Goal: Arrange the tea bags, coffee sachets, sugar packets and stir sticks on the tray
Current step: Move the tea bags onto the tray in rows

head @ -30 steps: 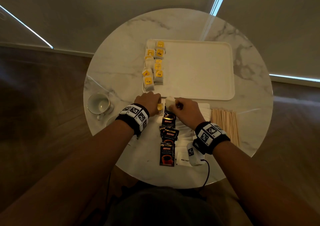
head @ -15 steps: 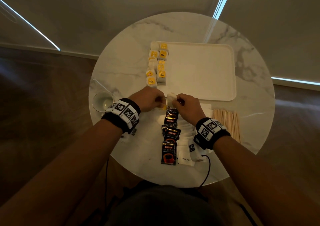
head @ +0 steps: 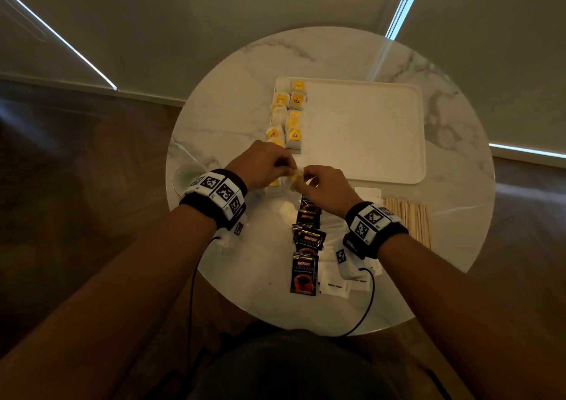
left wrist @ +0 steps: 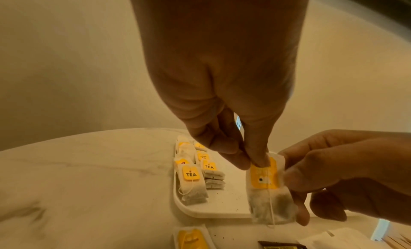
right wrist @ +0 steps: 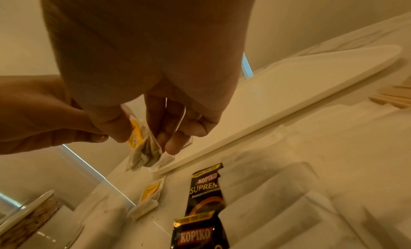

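Both hands hold one tea bag (left wrist: 269,196) with a yellow tag just above the near left corner of the cream tray (head: 367,130). My left hand (left wrist: 253,162) pinches the top of its tag. My right hand (left wrist: 291,182) grips its right edge. Two columns of tea bags (head: 289,114) lie along the tray's left side. Another tea bag (head: 274,186) lies on the table below my hands. Black coffee sachets (head: 306,240), white sugar packets (head: 335,283) and wooden stir sticks (head: 410,222) lie on the table in front of the tray.
A glass cup (head: 188,177) stands at the left edge of the round marble table (head: 229,108), partly hidden by my left wrist. A cable (head: 367,304) hangs from my right wrist over the table's near edge.
Both hands have risen from the table with the tea bag and moved a little toward the tray's near left corner.
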`<state>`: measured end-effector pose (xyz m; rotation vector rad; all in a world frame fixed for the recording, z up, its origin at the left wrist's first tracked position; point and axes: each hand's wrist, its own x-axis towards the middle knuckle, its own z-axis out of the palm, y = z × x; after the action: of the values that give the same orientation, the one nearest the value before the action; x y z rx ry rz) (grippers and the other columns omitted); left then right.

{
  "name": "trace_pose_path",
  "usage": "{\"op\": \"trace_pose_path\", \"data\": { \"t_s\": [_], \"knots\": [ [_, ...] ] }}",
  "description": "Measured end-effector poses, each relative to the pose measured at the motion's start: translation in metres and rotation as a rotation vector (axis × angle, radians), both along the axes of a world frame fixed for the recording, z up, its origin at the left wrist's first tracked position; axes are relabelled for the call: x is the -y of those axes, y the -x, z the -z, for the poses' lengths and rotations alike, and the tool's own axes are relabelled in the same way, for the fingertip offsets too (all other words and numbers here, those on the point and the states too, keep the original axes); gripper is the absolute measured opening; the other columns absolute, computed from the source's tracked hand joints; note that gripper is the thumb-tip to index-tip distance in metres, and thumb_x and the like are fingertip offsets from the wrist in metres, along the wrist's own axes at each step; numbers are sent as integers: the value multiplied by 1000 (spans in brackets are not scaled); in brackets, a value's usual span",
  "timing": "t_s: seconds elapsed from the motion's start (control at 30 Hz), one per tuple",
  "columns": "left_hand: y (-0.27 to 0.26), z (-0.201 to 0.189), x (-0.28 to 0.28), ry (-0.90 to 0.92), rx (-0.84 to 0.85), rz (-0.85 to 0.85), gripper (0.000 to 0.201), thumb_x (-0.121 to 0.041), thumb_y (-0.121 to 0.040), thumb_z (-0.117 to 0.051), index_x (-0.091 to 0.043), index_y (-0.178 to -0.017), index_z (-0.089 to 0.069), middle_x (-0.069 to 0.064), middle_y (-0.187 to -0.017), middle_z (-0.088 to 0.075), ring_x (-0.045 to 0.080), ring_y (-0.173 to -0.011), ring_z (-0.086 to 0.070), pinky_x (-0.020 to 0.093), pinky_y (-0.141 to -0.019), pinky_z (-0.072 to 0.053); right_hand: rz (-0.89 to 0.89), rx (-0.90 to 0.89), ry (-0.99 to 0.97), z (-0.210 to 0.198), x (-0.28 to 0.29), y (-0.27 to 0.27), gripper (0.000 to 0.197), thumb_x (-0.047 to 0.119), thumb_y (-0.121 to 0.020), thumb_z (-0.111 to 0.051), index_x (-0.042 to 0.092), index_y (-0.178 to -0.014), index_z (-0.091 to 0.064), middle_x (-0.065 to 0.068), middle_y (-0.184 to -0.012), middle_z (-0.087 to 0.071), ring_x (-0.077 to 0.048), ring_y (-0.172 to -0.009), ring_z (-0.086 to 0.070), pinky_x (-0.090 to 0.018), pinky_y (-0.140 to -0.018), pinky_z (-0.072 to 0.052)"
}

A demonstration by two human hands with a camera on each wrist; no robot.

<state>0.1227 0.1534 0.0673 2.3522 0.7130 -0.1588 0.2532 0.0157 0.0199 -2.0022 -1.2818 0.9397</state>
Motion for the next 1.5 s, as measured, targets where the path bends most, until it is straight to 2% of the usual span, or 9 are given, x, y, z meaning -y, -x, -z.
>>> {"op": "trace_pose_path", "data": {
  "t_s": [0.17, 0.3, 0.53, 0.77, 0.93, 1.07, 1.2, 1.3, 1.5],
  "knots": [
    [1, 9, -7, 49, -49, -105, 15, -25, -85, -73, -21, -100, -71, -4, -94, -70, 8, -86, -63, 20, -78, -48, 49, 75, -21, 9, -5, -1, 22, 30, -94, -60, 12, -83, -69, 6, -76, -65, -8, -69, -54, -6, -61, -34],
    [1, 25, -11, -30, -307, -115, 16, -24, -85, -71, -16, -99, -67, 2, -101, -64, 18, -88, -59, 26, -76, -45, 82, 72, -16, 16, -2, -2, 22, 28, -93, -61, 11, -81, -68, 5, -73, -63, -9, -69, -54, -15, -59, -30],
    [-2, 41, 1, -142, -559, -57, 30, -21, -88, -64, -7, -113, -59, 18, -115, -57, 35, -101, -61, 39, -85, -51, 104, 55, 19, 18, 3, -4, 23, 28, -92, -60, 19, -71, -60, 11, -60, -53, 1, -60, -50, -6, -58, -34],
    [-6, 45, 8, -103, -586, -51, 52, -27, -81, -75, -9, -123, -50, 18, -122, -52, 34, -107, -58, 37, -84, -48, 112, 60, 9, 22, 5, -4, 22, 28, -92, -60, 16, -73, -62, 8, -65, -57, -1, -62, -51, -5, -58, -33],
    [-5, 45, 9, -102, -565, -45, 41, -28, -85, -71, -11, -118, -54, 16, -119, -55, 33, -103, -59, 38, -84, -48, 119, 46, 4, 22, 7, -2, 23, 27, -92, -60, 13, -73, -63, 7, -64, -56, -4, -62, -50, -8, -57, -34],
    [-6, 46, 11, -112, -564, -21, 31, -24, -89, -65, -10, -116, -59, 16, -118, -58, 32, -101, -61, 35, -81, -47, 121, 45, -9, 21, 9, 0, 24, 25, -91, -61, 20, -67, -58, 10, -59, -52, -1, -59, -49, -8, -58, -35],
    [-3, 46, 14, -109, -549, -4, 27, -28, -89, -65, -10, -108, -59, 15, -114, -57, 32, -99, -61, 36, -81, -48, 125, 25, -11, 21, 13, 0, 24, 26, -91, -61, 13, -71, -61, 7, -62, -54, -5, -60, -48, -10, -56, -34],
    [0, 45, 16, -111, -506, 10, 17, -26, -87, -66, -16, -93, -54, 11, -107, -57, 29, -92, -60, 34, -76, -47, 130, 24, -15, 22, 15, -1, 24, 26, -91, -61, 13, -70, -60, 7, -61, -53, -5, -59, -47, -10, -55, -34],
    [4, 39, 16, 7, -377, 36, 17, -28, -83, -66, -19, -86, -52, 3, -90, -59, 25, -86, -59, 36, -75, -50, 135, 34, -27, 21, 17, -1, 24, 26, -91, -62, 16, -69, -59, 9, -59, -52, -3, -58, -48, -9, -56, -34]
  ]
}}
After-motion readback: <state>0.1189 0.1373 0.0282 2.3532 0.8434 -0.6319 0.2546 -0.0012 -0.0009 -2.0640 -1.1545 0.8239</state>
